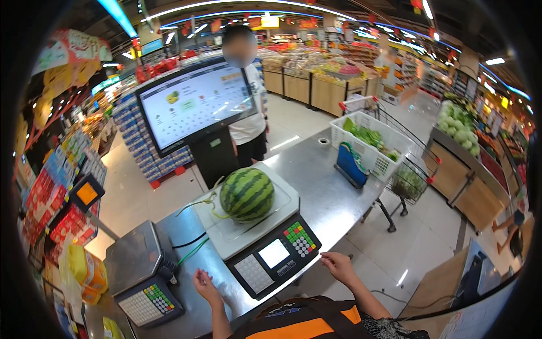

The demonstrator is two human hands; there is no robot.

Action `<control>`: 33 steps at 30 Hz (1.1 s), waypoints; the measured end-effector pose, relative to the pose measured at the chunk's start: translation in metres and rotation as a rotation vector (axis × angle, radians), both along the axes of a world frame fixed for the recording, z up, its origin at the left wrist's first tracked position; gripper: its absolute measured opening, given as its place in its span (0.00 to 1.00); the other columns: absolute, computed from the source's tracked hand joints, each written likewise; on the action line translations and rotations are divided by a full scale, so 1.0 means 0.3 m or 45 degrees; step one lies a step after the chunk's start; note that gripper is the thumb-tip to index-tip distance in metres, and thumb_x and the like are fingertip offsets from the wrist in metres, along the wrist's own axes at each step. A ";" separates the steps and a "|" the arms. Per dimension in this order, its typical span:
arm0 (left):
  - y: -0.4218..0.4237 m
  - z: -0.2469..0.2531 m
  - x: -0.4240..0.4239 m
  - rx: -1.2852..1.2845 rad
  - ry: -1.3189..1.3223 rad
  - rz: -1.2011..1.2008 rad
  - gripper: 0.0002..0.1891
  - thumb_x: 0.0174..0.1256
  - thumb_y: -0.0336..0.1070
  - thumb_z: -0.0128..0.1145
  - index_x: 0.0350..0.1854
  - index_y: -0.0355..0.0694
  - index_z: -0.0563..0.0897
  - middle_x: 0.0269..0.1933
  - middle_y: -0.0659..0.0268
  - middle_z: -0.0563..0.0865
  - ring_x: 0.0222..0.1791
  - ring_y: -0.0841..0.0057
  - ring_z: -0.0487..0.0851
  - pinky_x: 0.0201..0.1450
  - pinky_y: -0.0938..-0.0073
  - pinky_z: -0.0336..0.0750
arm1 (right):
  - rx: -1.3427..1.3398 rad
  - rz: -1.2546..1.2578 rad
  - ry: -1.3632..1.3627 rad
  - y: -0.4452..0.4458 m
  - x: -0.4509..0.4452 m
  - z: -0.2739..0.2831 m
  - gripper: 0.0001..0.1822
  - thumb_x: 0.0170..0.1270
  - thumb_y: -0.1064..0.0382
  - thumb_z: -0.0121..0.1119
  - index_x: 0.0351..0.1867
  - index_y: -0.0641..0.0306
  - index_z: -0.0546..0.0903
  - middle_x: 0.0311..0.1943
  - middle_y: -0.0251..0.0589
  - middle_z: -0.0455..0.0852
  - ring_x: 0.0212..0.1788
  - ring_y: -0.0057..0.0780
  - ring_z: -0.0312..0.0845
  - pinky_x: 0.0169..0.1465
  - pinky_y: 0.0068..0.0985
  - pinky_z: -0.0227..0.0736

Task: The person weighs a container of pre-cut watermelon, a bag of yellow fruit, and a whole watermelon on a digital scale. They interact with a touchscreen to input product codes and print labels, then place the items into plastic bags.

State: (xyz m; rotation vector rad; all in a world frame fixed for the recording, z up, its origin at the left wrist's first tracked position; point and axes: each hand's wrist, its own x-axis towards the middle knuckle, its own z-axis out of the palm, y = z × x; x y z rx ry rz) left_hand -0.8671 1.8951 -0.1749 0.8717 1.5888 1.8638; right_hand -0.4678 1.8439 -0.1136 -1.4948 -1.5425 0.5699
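Note:
A striped green watermelon (247, 195) with a long vine stem (207, 200) rests on the white platform of an electronic weighing scale (275, 258). The scale's lit display and its keypads face me. My left hand (206, 286) hovers over the metal counter, left of the scale, its fingers loosely curled and nothing in them. By the scale's front right corner, near the coloured keys, is my right hand (338, 266). It also holds nothing; whether its fingertips touch the casing, I cannot tell.
A screen on a post (197, 104) stands behind the scale, with a person (247, 123) beyond it. At right, a white basket of greens (368, 140) and a blue dispenser-like object (351, 165) adjoin a shopping cart (408, 178). A second scale (144, 271) and yellow packages (87, 271) are left.

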 end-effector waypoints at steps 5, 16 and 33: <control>-0.171 -0.190 -0.021 -0.317 0.702 0.055 0.18 0.59 0.29 0.57 0.51 0.31 0.75 0.52 0.54 0.78 0.51 0.60 0.77 0.54 0.67 0.71 | 0.105 0.100 0.210 0.129 -0.097 0.128 0.08 0.62 0.67 0.58 0.40 0.67 0.83 0.29 0.43 0.85 0.28 0.24 0.83 0.33 0.19 0.75; -0.162 -0.172 0.088 -0.629 1.404 0.101 0.26 0.60 0.37 0.56 0.59 0.31 0.70 0.64 0.46 0.67 0.66 0.49 0.61 0.70 0.52 0.50 | 0.107 0.411 0.492 0.328 -0.131 0.210 0.10 0.67 0.69 0.51 0.44 0.71 0.80 0.26 0.39 0.84 0.28 0.20 0.82 0.34 0.17 0.75; -0.128 -0.151 0.093 -0.712 1.525 0.188 0.26 0.58 0.44 0.57 0.57 0.37 0.73 0.60 0.52 0.71 0.64 0.56 0.64 0.68 0.48 0.49 | 1.049 0.765 0.031 0.901 -0.384 0.799 0.30 0.57 0.67 0.63 0.63 0.58 0.68 0.38 0.44 0.78 0.38 0.33 0.77 0.42 0.26 0.73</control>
